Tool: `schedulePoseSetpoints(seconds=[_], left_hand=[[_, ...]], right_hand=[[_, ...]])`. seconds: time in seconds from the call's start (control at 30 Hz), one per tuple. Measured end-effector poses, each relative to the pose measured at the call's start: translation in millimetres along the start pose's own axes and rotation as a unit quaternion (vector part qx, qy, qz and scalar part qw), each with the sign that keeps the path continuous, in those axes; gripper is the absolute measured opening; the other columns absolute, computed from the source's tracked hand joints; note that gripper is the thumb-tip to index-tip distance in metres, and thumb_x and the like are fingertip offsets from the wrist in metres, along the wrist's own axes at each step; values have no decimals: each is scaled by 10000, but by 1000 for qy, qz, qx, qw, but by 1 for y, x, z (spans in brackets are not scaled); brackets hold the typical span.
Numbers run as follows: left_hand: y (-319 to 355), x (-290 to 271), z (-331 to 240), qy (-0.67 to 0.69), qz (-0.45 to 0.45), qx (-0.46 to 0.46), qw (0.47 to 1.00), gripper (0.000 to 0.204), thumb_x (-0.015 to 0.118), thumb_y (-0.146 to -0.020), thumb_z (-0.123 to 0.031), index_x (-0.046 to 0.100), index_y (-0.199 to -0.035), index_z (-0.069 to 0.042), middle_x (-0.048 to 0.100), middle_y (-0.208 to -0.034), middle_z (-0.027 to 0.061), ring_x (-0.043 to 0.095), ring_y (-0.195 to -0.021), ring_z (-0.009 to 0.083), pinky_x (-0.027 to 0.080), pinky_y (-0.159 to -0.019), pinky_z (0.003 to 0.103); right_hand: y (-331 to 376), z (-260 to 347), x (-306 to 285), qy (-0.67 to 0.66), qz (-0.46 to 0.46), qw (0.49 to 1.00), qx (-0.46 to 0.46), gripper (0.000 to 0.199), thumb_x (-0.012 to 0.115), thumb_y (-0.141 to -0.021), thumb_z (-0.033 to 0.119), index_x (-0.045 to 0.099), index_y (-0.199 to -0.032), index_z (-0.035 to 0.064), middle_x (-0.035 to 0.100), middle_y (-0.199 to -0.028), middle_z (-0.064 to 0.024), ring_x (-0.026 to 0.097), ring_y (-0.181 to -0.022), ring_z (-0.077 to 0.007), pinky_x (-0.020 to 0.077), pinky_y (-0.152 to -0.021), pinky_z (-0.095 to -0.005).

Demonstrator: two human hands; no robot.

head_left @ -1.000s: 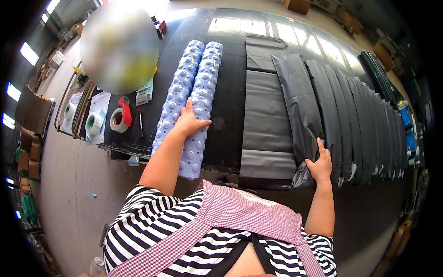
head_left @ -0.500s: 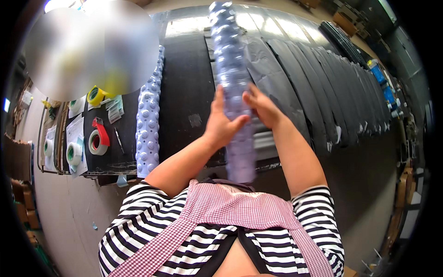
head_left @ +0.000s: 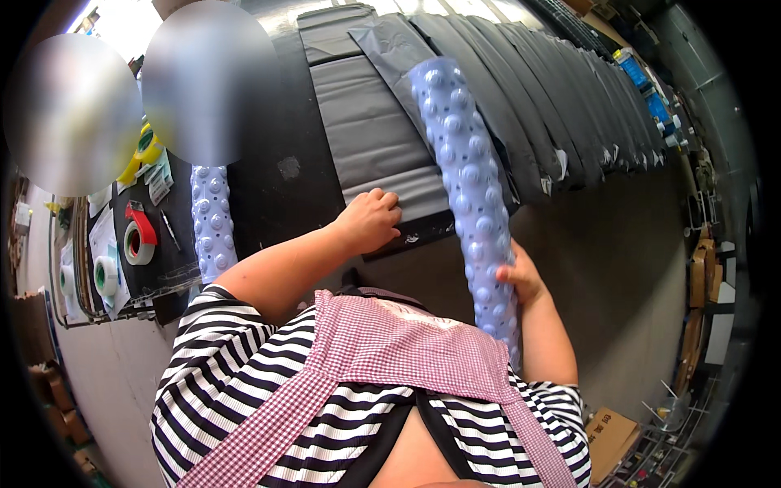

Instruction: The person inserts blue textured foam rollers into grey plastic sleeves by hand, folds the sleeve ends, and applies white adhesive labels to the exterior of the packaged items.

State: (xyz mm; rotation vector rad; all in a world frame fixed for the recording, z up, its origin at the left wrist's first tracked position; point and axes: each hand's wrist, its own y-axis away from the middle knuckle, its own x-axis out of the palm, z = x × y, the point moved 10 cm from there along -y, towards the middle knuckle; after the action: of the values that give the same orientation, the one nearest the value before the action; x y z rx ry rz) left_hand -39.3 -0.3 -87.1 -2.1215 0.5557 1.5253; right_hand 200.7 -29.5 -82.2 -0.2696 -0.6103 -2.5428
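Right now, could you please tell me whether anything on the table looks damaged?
Possibly: a pale, scuffed-looking patch marks the black table, left of the grey bags, standing out against the dark surface around it.

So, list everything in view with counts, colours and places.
Bumpy rolls: two, pale blue, one held, one at left
Table: one, black, ahead
Plastic bags: many, dark grey, on table
Tape dispenser: one, red, left
Tape rolls: several, white and yellow, left
Pen: one, black-white, beside dispenser
Papers: several, white, left
Unclear objects: several, blue, right
Cardboard: several, brown, both sides
Apron: one, pink check, worn
Shirt: one, black-white stripes, worn
Left fingers: one hand, near bags
Right fingers: one hand, around roll
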Motion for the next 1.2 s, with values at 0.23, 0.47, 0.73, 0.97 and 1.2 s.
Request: schedulePoseSetpoints(seconds=[0.23, 0.47, 0.73, 0.97, 1.2], left_hand=[[-2, 21, -6, -25, 27, -8, 999, 204, 623, -927, -213, 700, -972, -29, 602, -1024, 108, 601, -958, 307, 539, -826, 394], [-6, 32, -13, -62, 65, -43, 995, 172, 610, -905, -155, 702, -976, -28, 590, -1029, 127, 609, -946, 317, 540, -828, 395], [-6, 18, 22, 129, -36, -125, 983, 264, 663, -800, -159, 757, -1027, -63, 651, -1245, 62, 640, -1044, 330, 524, -922, 433], [10, 56, 103, 518, 0, -325, 791, 214, 763, -862, -156, 746, -1012, -5, 721, -922, 57, 653, -834, 145, 526, -789, 319], [3, 14, 93, 661, -165, -248, 689, 149, 679, -945, -123, 698, -1016, 7, 707, -930, 63, 645, -839, 130, 533, -772, 301]], right_hand=[[98, -80, -7, -42, -30, 999, 13, 1013, 958, -587, 312, 489, -1432, 11, 634, -1277, -94, 607, -1170, -234, 462, -1043, -381], [128, -101, 2, -64, -28, 996, 47, 985, 957, -587, 245, 500, -1432, 30, 635, -1284, -97, 608, -1177, -244, 458, -1051, -394], [130, -98, 17, 35, -14, 999, 12, 955, 930, -616, 183, 486, -1448, 32, 607, -1329, -94, 590, -1211, -253, 422, -1088, -402], [132, -92, 17, 358, -135, 920, -89, 1079, 929, -637, 305, 378, -1548, 127, 615, -1331, -157, 634, -1173, -275, 483, -1020, -374], [146, -78, 37, 611, -229, 758, -8, 1126, 889, -621, 491, 346, -1570, 225, 653, -1059, -161, 669, -991, -367, 560, -816, -457]])
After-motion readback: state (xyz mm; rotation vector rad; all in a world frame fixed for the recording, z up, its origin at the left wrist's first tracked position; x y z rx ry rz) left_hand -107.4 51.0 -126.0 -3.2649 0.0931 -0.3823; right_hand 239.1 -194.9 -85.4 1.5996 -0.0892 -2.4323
